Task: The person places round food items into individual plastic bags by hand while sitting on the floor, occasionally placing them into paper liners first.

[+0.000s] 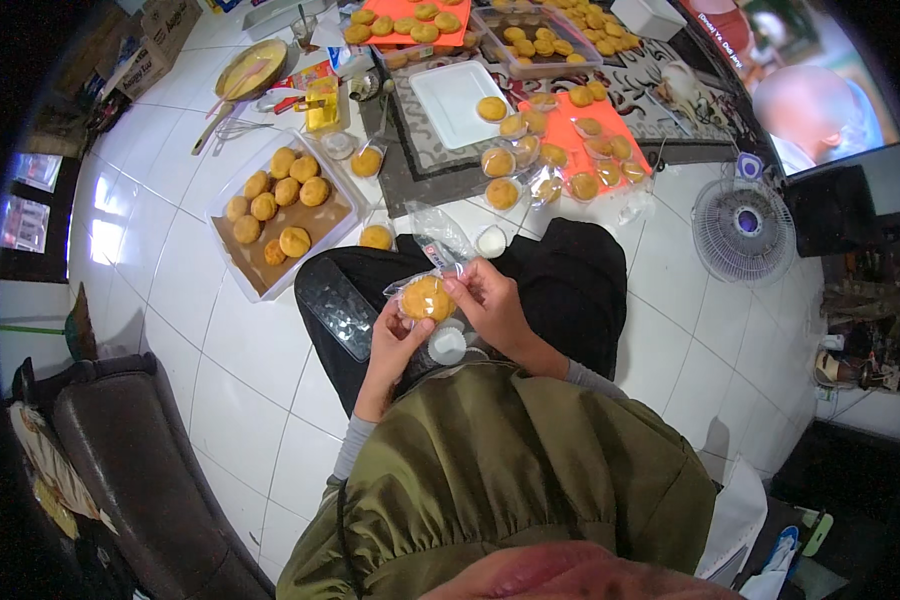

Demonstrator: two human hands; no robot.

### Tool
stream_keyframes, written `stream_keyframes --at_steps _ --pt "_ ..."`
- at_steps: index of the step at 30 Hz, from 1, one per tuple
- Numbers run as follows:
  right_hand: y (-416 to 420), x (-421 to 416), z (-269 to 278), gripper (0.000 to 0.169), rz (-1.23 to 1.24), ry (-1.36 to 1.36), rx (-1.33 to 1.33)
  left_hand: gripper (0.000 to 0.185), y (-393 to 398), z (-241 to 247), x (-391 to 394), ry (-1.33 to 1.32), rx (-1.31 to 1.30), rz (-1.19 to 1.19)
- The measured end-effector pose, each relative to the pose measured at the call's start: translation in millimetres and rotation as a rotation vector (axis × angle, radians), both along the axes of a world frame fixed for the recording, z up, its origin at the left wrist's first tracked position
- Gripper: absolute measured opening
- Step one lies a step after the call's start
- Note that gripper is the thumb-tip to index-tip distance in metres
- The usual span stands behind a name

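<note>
Over my lap, both hands hold a round golden bun (426,298) inside a clear plastic wrapper. My left hand (397,337) grips its lower left side, thumb on the front. With thumb and fingertips, my right hand (487,300) pinches the wrapper at the upper right. White paper baking cups (448,345) rest in my lap just below the bun. Beyond my hands lie a clear plastic bag (442,232) with printing and another paper cup (490,241). A dark smartphone (336,309) lies on my left thigh.
An open plastic container (221,251) of buns stands at left. Wrapped buns lie around an orange sheet (570,131), near a white lid (457,101). Farther off are a frying pan (251,69), a whisk (244,127) and another bun container (544,69). A fan (746,225) stands at right.
</note>
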State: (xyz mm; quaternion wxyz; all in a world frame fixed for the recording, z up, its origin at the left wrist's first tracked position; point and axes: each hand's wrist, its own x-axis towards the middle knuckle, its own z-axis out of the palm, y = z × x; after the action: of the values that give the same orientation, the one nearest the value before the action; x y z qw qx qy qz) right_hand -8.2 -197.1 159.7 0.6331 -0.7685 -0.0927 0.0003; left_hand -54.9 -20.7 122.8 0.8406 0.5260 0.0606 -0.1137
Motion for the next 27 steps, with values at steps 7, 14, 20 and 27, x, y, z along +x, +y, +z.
stream_keyframes --at_steps 7,14,20,27 --pt "-2 1 -6 0.015 0.051 -0.018 -0.076 0.051 0 11 1 0.009 0.052 -0.05" --pt "-17 39 -32 0.019 0.109 0.14 0.104 0.054 2 4 6 0.035 -0.082 -0.085" --pt "-29 133 -53 0.022 -0.191 0.416 0.412 0.047 16 9 12 0.045 0.001 -0.065" --pt "-17 264 -146 0.025 -0.437 0.415 0.46 0.035 25 5 16 0.065 0.023 -0.116"
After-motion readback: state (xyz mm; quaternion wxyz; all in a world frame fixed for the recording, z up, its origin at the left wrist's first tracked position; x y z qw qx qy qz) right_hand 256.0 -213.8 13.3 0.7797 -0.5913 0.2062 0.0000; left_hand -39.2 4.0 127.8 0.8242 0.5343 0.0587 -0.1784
